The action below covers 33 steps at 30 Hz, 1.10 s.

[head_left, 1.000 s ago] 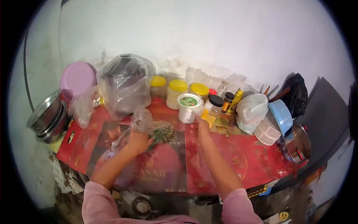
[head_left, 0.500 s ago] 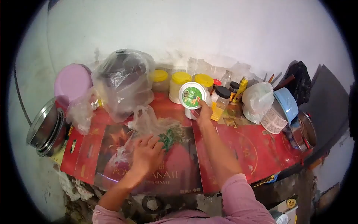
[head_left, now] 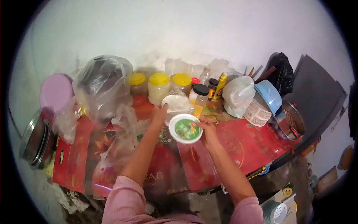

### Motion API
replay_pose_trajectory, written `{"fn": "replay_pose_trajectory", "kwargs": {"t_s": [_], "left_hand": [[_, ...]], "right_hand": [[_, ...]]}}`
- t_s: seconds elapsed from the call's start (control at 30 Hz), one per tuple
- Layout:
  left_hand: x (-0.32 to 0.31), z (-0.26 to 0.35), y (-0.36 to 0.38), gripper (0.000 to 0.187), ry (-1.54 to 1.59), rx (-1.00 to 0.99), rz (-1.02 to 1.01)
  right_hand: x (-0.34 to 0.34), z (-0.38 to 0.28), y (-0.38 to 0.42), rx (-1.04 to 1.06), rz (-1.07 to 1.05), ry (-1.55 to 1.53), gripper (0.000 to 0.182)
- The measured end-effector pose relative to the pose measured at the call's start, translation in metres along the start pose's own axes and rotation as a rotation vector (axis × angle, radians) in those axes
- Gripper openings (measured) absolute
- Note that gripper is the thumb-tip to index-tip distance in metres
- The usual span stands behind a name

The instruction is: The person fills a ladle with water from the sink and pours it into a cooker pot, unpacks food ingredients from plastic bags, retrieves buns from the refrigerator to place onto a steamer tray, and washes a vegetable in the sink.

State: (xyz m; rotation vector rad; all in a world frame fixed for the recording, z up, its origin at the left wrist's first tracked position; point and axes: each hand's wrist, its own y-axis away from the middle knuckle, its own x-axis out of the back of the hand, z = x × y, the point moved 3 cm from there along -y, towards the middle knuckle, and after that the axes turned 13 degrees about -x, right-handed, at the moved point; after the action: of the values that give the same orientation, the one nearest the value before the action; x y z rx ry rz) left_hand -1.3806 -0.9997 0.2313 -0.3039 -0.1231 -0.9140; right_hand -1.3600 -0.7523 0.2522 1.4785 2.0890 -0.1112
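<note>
A white round lid with a green label (head_left: 183,129) is in my right hand (head_left: 207,129), pinched at its right edge and tilted toward me. Just behind it stands a white tub (head_left: 176,103), uncovered, with something white inside. My left hand (head_left: 160,112) is closed on the tub's left rim, thumb and fingers against it. Crumpled clear plastic bags (head_left: 125,121) lie to the left of my left forearm. A jar with a black lid (head_left: 199,96) stands right behind the tub, with yellow content low inside.
Yellow-lidded jars (head_left: 159,84) line the wall. To the left are a bag-covered dark pot (head_left: 104,84), a pink basin (head_left: 56,91) and metal bowls (head_left: 33,140). A white bag (head_left: 238,95), blue basin (head_left: 269,98) and metal pot (head_left: 292,119) stand right on the red cardboard (head_left: 238,143).
The lid has come off the tub and moved nearer to me in my right hand. My left hand has gone from the plastic bags to the tub's rim. The view has shifted right.
</note>
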Motion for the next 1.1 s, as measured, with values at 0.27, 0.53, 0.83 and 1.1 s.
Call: {"fn": "replay_pose_trajectory", "kwargs": {"t_s": [0.27, 0.53, 0.83, 1.1], "left_hand": [[0.013, -0.062, -0.046, 0.038, 0.628, 0.095, -0.502], [0.026, 0.083, 0.025, 0.057, 0.928, 0.248, -0.927], [-0.090, 0.170, 0.247, 0.061, 0.665, -0.127, -0.984], [-0.228, 0.158, 0.543, 0.022, 0.411, 0.127, -1.346]], "right_hand": [[0.111, 0.035, 0.074, -0.089, 0.303, 0.381, 0.037], [0.112, 0.016, 0.142, 0.564, 0.785, 0.904, 0.040], [0.164, -0.012, 0.362, 0.909, 0.802, 0.834, 0.056], [0.266, 0.027, 0.557, 0.367, 1.227, 1.276, 0.056]]}}
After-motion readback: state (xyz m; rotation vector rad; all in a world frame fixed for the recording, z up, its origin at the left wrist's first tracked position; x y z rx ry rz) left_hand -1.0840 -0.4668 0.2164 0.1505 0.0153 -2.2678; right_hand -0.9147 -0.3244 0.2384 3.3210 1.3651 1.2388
